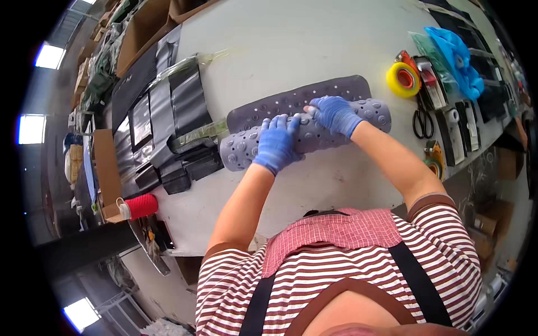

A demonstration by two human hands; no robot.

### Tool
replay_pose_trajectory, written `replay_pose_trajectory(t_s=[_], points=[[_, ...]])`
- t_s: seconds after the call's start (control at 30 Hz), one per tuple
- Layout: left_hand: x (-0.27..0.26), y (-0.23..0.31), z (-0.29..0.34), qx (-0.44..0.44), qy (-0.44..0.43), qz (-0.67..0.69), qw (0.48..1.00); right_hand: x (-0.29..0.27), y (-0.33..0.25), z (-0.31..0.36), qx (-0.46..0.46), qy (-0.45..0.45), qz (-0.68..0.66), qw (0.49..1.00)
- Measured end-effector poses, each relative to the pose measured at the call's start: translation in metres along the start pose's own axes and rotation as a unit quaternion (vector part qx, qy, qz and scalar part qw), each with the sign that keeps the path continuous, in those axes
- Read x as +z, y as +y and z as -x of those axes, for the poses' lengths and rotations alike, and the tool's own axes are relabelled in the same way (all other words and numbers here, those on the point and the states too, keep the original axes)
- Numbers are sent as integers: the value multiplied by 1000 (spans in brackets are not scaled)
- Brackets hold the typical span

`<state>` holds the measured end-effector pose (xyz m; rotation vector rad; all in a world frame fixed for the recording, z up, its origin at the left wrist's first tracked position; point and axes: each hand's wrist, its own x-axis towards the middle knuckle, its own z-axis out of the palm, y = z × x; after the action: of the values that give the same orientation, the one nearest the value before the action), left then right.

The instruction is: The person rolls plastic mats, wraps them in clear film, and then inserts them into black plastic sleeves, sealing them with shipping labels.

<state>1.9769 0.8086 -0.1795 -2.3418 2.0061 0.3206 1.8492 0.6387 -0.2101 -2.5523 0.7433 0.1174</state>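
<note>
A grey rubber bath mat (246, 147) with suction cups and small holes lies partly rolled up on the table. Its flat, darker flap (297, 101) stretches out beyond the roll on the far side. My left hand (277, 144), in a blue knit glove, grips the roll left of its middle, with the fingers curving over the top. Gloved the same way, my right hand (335, 116) is closed over the roll's upper side, right of the middle, fingertips at the edge where roll meets flap. The undersides of both palms are hidden.
Black plastic bags (188, 89) are stacked at the left, beside a red cord spool (140, 207). At the right lie a yellow tape roll (403, 79), black scissors (422, 123), a tape dispenser (434, 157) and a blue plastic bag (457, 59). A cardboard box (143, 33) stands far left.
</note>
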Motion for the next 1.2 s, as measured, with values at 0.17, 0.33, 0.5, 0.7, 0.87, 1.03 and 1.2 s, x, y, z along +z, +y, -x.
replay_pose_trajectory(t_s=[0.17, 0.33, 0.5, 0.7, 0.87, 1.03, 1.2], points=[[-10, -41, -30, 40, -35, 161, 986, -32, -24, 35, -92, -57, 153, 982], [-9, -52, -66, 12, -136, 184, 973, -35, -3, 19, -99, -47, 136, 985], [7, -34, -30, 83, -192, 377, 902, -37, -6, 73, -128, -71, 128, 981], [25, 44, 60, 35, -193, 282, 939, -3, -14, 150, -127, -148, 90, 977], [17, 69, 72, 0, -116, 119, 986, -6, -9, 143, -135, -155, 71, 976], [35, 55, 72, -5, -99, 148, 984, -39, 79, 165, -90, 179, -192, 961], [26, 64, 68, -6, -99, 138, 985, -105, 300, 240, 355, 446, -71, 819]])
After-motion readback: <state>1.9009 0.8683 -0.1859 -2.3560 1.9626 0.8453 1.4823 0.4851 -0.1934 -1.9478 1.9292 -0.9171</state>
